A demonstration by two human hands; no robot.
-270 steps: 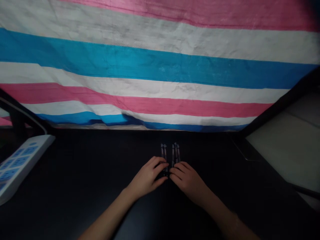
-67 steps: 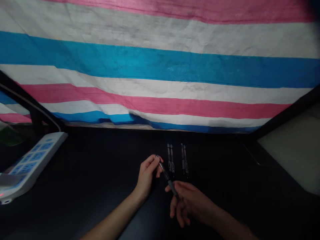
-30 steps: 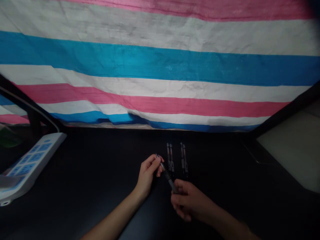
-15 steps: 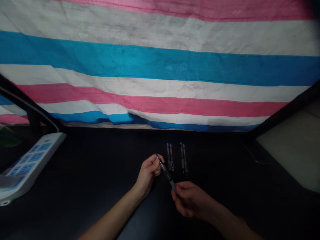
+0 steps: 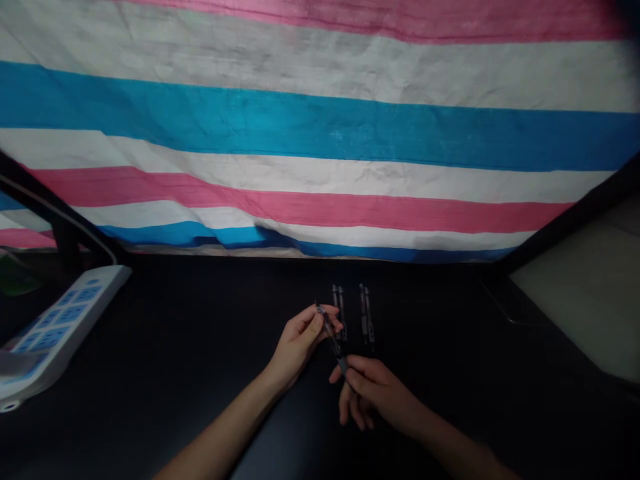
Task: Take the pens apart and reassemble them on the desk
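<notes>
A dark pen [image 5: 331, 335] is held slantwise between both hands, above the black tabletop. My left hand [image 5: 300, 339] pinches its upper end, which has a clear or metallic tip, between thumb and fingers. At the lower, greyer end, my right hand [image 5: 373, 390] grips the barrel between thumb and index finger, its other fingers loosely curled below. Just beyond the hands lie two pairs of similar pens: one pair [image 5: 342, 313], partly covered by my left fingertips, and another pair [image 5: 367, 319] to its right.
A white power strip [image 5: 95, 313] with blue socket faces lies at the left on the black table [image 5: 200, 333]. Striped pink, white and blue sheeting [image 5: 320, 133] hangs behind the table. A pale panel [image 5: 580, 287] stands at the right.
The held pen has turned slightly steeper. My left fingers have opened out a little towards the right, and my right hand has shifted slightly up and left, its lower fingers loosening.
</notes>
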